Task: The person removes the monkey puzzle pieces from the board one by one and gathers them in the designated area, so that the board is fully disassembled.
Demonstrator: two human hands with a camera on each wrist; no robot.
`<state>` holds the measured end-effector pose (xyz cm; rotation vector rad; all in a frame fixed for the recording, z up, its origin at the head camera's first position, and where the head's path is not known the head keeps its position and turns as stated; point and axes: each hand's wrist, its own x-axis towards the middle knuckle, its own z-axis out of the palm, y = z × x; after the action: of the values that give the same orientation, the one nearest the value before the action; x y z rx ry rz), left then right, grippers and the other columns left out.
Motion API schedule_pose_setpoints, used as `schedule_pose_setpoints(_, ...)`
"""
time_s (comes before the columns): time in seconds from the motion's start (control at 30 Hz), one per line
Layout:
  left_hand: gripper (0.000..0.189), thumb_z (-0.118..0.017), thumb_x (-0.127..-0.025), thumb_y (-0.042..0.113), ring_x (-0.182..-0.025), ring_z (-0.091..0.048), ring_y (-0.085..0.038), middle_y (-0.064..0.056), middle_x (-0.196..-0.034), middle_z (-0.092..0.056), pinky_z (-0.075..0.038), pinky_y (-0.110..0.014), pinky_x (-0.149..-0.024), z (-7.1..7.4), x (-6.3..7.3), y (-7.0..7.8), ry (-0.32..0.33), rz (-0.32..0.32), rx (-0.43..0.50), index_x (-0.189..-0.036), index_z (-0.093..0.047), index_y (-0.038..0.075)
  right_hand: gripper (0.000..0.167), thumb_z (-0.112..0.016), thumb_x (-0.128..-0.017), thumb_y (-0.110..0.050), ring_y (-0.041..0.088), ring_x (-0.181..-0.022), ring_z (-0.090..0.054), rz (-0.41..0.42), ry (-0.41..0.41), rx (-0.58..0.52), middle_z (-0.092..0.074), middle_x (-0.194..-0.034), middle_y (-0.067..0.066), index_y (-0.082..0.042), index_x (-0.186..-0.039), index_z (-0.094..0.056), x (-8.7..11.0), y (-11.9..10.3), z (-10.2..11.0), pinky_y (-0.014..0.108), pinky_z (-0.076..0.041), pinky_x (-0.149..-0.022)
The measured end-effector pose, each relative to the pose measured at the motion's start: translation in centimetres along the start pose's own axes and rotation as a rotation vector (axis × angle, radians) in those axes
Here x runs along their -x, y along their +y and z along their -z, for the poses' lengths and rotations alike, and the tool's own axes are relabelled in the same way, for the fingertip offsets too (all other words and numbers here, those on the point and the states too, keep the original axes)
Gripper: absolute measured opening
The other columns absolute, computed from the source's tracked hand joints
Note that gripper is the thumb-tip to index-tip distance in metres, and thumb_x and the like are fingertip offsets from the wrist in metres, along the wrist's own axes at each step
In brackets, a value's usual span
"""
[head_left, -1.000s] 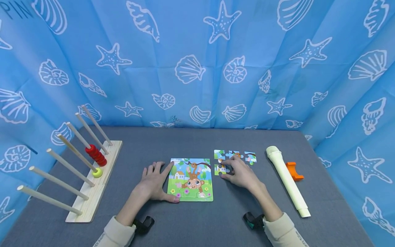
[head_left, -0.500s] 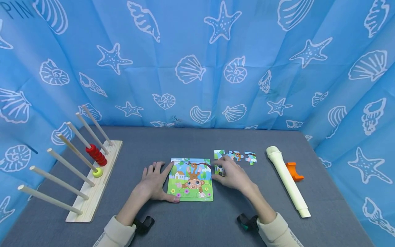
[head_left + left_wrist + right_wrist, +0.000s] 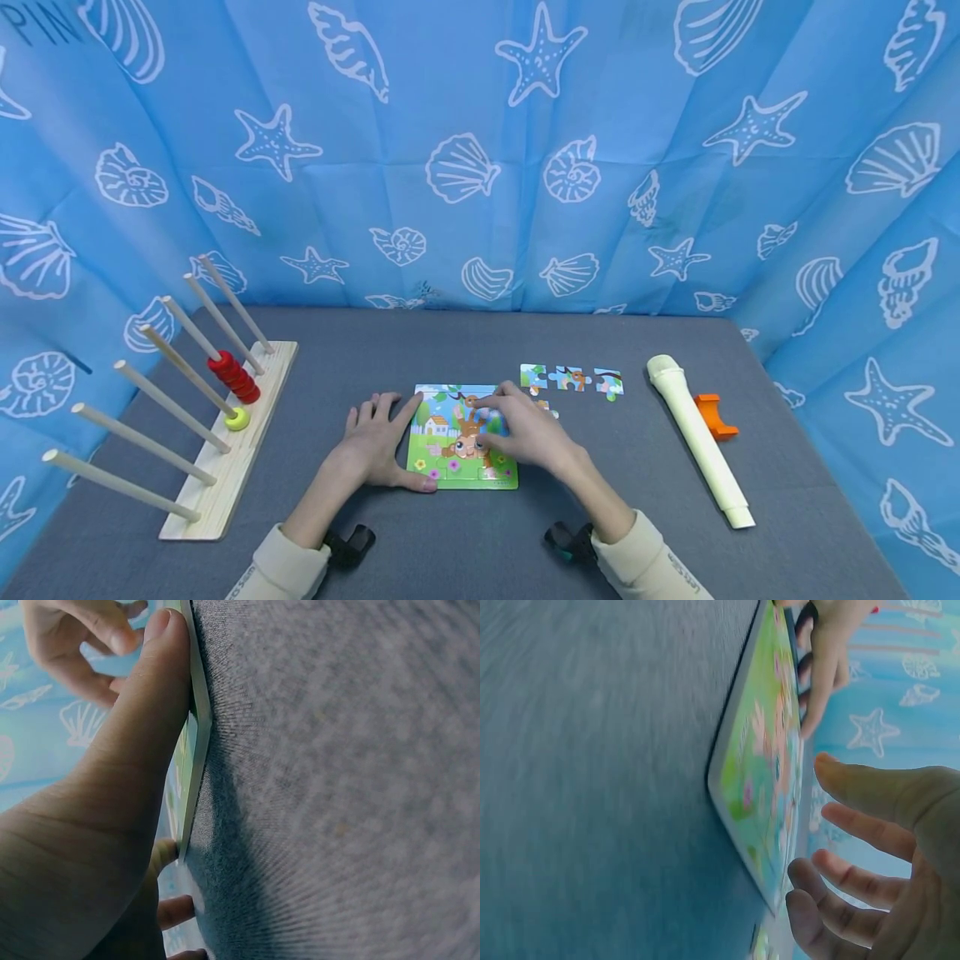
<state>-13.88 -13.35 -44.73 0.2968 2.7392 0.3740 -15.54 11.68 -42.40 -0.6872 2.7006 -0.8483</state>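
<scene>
A blue curtain (image 3: 480, 167) with white shells and starfish fills the upper frame behind a grey counter (image 3: 465, 550). Just below the frame's centre lies a monkey puzzle (image 3: 457, 443); the left hand (image 3: 375, 450) rests at its left edge, grip spread wide. The right hand (image 3: 528, 429) is over its right half, grip wide, thumb and fingers apart. Right of centre lie 3 loose pieces (image 3: 573, 379), plus a 4th piece (image 3: 547, 407), partly hidden. Lower left stands a 7-peg rack (image 3: 236, 450); far right, a pale microphone (image 3: 699, 442).
</scene>
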Motion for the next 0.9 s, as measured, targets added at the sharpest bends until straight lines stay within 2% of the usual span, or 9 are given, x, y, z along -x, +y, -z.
schedule_pose_setpoints(0.2, 0.128, -0.085, -0.064, 0.072, -0.148, -0.027, -0.051, -0.022, -0.160, -0.029, -0.021, -0.073, -0.119, 0.1, 0.0, -0.1, -0.010, -0.007, 0.011, -0.164, -0.024, 0.019, 0.042, -0.079, -0.091, -0.019, 0.016, -0.083, -0.053, 0.067, -0.033, 0.016, -0.061, -0.118, 0.013, -0.008, -0.130, -0.070, -0.7, -0.9, -1.1, 0.029, -0.045, -0.064)
schedule_pose_setpoints(0.37, 0.128, -0.085, -0.064, 0.073, -0.148, -0.026, -0.052, -0.022, -0.160, -0.029, -0.021, -0.073, -0.119, 0.1, 0.0, -0.1, -0.006, -0.011, 0.010, -0.164, -0.024, 0.019, 0.046, -0.082, -0.088, -0.024, 0.015, -0.083, -0.054, 0.083, -0.040, 0.048, -0.062, -0.115, 0.012, -0.008, -0.129, -0.070, -1.1, -1.5, -1.5, 0.031, -0.046, -0.066)
schedule_pose_setpoints(0.47, 0.128, -0.085, -0.064, 0.073, -0.147, -0.028, -0.052, -0.023, -0.160, -0.030, -0.022, -0.073, -0.118, 0.1, 0.0, -0.1, -0.001, -0.015, 0.009, -0.164, -0.025, 0.019, 0.051, -0.084, -0.086, -0.030, 0.013, -0.083, -0.052, 0.080, -0.054, 0.093, -0.062, -0.113, 0.010, -0.011, -0.131, -0.069, -1.3, -1.7, -1.7, 0.029, -0.045, -0.068)
schedule_pose_setpoints(0.6, 0.128, -0.085, -0.064, 0.072, -0.146, -0.028, -0.052, -0.023, -0.159, -0.030, -0.023, -0.073, -0.118, 0.0, 0.0, -0.2, 0.001, -0.019, 0.008, -0.164, -0.025, 0.019, 0.052, -0.085, -0.086, -0.030, 0.013, -0.081, -0.048, 0.075, -0.060, 0.127, -0.061, -0.111, 0.008, -0.012, -0.132, -0.068, -1.4, -1.7, -2.0, 0.027, -0.041, -0.062)
schedule_pose_setpoints(0.9, 0.127, -0.085, -0.065, 0.072, -0.146, -0.029, -0.052, -0.023, -0.159, -0.030, -0.023, -0.073, -0.118, 0.0, 0.0, -0.2, 0.003, -0.017, 0.002, -0.163, -0.026, 0.018, 0.051, -0.083, -0.087, -0.029, 0.015, -0.081, -0.046, 0.035, -0.075, 0.118, -0.059, -0.111, 0.008, -0.012, -0.133, -0.069, -1.6, -2.0, -2.2, 0.026, -0.039, -0.062)
